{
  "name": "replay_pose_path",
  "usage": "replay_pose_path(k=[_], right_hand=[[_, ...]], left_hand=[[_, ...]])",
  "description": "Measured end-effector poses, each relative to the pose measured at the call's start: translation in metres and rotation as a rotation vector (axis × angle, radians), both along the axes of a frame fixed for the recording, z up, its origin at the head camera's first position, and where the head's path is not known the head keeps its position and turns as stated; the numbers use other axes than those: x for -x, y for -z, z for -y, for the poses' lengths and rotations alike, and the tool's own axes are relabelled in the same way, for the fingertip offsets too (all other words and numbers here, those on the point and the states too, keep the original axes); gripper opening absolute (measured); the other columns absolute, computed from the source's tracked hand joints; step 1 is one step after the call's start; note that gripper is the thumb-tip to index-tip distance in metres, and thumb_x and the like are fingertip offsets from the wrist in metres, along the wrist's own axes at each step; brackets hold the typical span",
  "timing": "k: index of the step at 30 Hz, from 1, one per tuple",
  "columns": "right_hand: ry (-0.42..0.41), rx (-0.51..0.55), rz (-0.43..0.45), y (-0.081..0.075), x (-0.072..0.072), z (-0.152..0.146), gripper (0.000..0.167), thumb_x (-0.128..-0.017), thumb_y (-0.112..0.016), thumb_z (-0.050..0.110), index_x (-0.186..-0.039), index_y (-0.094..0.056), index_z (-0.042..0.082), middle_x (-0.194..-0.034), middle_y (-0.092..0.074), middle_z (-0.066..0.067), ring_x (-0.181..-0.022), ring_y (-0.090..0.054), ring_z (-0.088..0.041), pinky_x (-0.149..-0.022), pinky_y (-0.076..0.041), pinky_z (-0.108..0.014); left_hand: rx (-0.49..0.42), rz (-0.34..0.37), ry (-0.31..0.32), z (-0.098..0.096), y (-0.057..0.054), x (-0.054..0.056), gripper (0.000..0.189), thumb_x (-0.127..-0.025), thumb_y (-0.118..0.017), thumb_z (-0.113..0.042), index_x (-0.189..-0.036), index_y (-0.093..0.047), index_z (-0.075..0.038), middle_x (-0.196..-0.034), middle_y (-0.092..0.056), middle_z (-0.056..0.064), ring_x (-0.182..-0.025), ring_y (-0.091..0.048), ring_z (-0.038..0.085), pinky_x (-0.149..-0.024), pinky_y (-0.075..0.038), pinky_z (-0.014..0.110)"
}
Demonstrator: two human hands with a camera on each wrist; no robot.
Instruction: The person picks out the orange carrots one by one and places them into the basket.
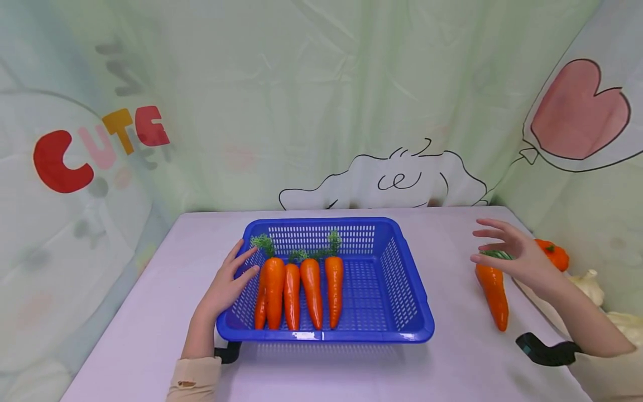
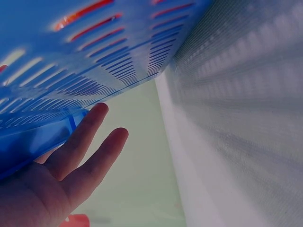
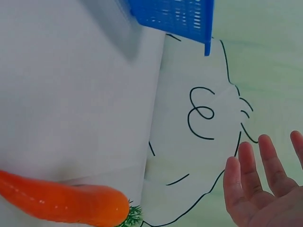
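A blue plastic basket (image 1: 321, 336) holds several carrots (image 1: 311, 287) with green tops, lying side by side in its left half. My left hand (image 1: 228, 287) rests at the basket's left rim with its fingers spread and fairly straight. The left wrist view shows fingers (image 2: 94, 165) of that hand extended along the slotted outer wall. On the right of the table lies another carrot (image 1: 493, 296), its leafy top partly hidden by my right hand (image 1: 517, 254). That hand hovers over the carrot's top end, thumb and fingers apart and holding nothing.
At the table's right edge, behind my right forearm, are a small orange pumpkin (image 1: 555, 255) and garlic bulbs (image 1: 589, 287), partly on a pale tray or board. A printed curtain (image 1: 321, 111) closes off the back and sides of the white table (image 1: 452, 234).
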State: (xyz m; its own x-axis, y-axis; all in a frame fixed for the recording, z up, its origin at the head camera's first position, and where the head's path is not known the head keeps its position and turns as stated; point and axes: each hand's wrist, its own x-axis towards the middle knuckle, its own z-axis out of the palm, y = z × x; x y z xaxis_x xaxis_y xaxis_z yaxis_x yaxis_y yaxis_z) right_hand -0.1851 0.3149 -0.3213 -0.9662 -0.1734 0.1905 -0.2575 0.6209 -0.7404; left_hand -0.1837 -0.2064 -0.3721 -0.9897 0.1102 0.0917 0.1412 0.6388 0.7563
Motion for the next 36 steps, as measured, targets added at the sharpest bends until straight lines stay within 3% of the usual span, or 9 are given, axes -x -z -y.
replay_pose_path(k=[6,14,16,19,22,25,27,32,36], right_hand=[[-0.005,-0.009,-0.007,0.005,0.0,-0.009,0.066,-0.085,-0.064,0.014,-0.141,-0.03,0.02,-0.118,-0.046,0.009,-0.089,-0.05,0.012,-0.067,-0.054,-0.039],[-0.014,-0.009,-0.028,0.02,0.003,-0.023,0.066,-0.084,-0.065,0.009,-0.141,-0.032,0.019,-0.107,-0.041,0.031,-0.086,-0.048,0.014,-0.063,-0.049,-0.017],[-0.001,-0.021,-0.02,0.024,0.003,-0.025,0.066,-0.085,-0.065,0.011,-0.141,-0.032,0.018,-0.106,-0.04,0.033,-0.085,-0.048,0.015,-0.064,-0.05,-0.02],[0.012,-0.028,0.003,0.028,0.002,-0.028,0.065,-0.085,-0.064,0.013,-0.141,-0.03,0.016,-0.105,-0.039,0.035,-0.085,-0.046,0.015,-0.07,-0.053,-0.041],[0.019,-0.024,0.025,0.034,0.003,-0.032,0.067,-0.086,-0.064,0.016,-0.142,-0.028,0.016,-0.109,-0.042,0.028,-0.086,-0.044,0.016,-0.072,-0.047,-0.058],[0.025,-0.027,0.044,0.041,0.005,-0.037,0.068,-0.087,-0.063,0.018,-0.144,-0.026,0.017,-0.121,-0.048,0.0,-0.088,-0.045,0.012,-0.072,-0.043,-0.064],[0.032,-0.028,0.062,0.044,0.006,-0.039,0.068,-0.088,-0.062,0.02,-0.145,-0.024,0.017,-0.127,-0.042,-0.021,-0.095,-0.05,-0.003,-0.072,-0.043,-0.064],[0.052,-0.025,0.103,0.052,0.007,-0.043,0.068,-0.089,-0.06,0.022,-0.145,-0.022,0.013,-0.13,-0.033,-0.033,-0.104,-0.041,-0.045,-0.071,-0.049,-0.052],[0.065,-0.036,0.13,0.057,0.009,-0.046,0.068,-0.089,-0.06,0.024,-0.143,-0.023,0.007,-0.13,-0.034,-0.033,-0.105,-0.04,-0.047,-0.068,-0.047,-0.032]], left_hand=[[0.003,-0.008,-0.001,0.0,0.001,0.0,0.052,-0.092,-0.051,-0.031,-0.139,-0.04,-0.014,-0.152,-0.01,0.011,-0.136,-0.013,0.04,-0.097,-0.018,0.064],[0.005,-0.007,-0.002,0.0,0.0,0.0,0.052,-0.092,-0.051,-0.032,-0.139,-0.04,-0.014,-0.152,-0.01,0.011,-0.136,-0.013,0.039,-0.097,-0.018,0.064],[0.006,-0.007,-0.002,0.0,0.0,0.0,0.052,-0.092,-0.051,-0.032,-0.139,-0.04,-0.014,-0.152,-0.01,0.011,-0.136,-0.013,0.039,-0.097,-0.018,0.064],[0.006,-0.011,-0.001,0.0,0.0,0.0,0.052,-0.092,-0.052,-0.031,-0.139,-0.04,-0.013,-0.152,-0.01,0.012,-0.136,-0.013,0.04,-0.097,-0.018,0.064],[0.006,-0.008,-0.002,0.0,0.0,0.0,0.052,-0.092,-0.051,-0.031,-0.139,-0.04,-0.013,-0.152,-0.01,0.012,-0.136,-0.013,0.04,-0.097,-0.018,0.064],[0.007,-0.006,-0.004,0.0,0.0,0.0,0.052,-0.092,-0.051,-0.031,-0.139,-0.04,-0.013,-0.152,-0.01,0.011,-0.136,-0.013,0.04,-0.097,-0.018,0.065],[0.006,-0.005,-0.004,0.0,0.0,0.0,0.052,-0.092,-0.051,-0.031,-0.139,-0.04,-0.014,-0.152,-0.01,0.011,-0.136,-0.013,0.04,-0.097,-0.018,0.065],[-0.001,-0.011,0.002,0.0,0.0,-0.001,0.052,-0.092,-0.052,-0.031,-0.139,-0.04,-0.013,-0.152,-0.01,0.012,-0.136,-0.013,0.04,-0.097,-0.018,0.064],[-0.002,-0.014,0.002,0.0,0.0,-0.001,0.053,-0.091,-0.052,-0.031,-0.139,-0.04,-0.013,-0.152,-0.01,0.012,-0.135,-0.013,0.04,-0.097,-0.017,0.064]])
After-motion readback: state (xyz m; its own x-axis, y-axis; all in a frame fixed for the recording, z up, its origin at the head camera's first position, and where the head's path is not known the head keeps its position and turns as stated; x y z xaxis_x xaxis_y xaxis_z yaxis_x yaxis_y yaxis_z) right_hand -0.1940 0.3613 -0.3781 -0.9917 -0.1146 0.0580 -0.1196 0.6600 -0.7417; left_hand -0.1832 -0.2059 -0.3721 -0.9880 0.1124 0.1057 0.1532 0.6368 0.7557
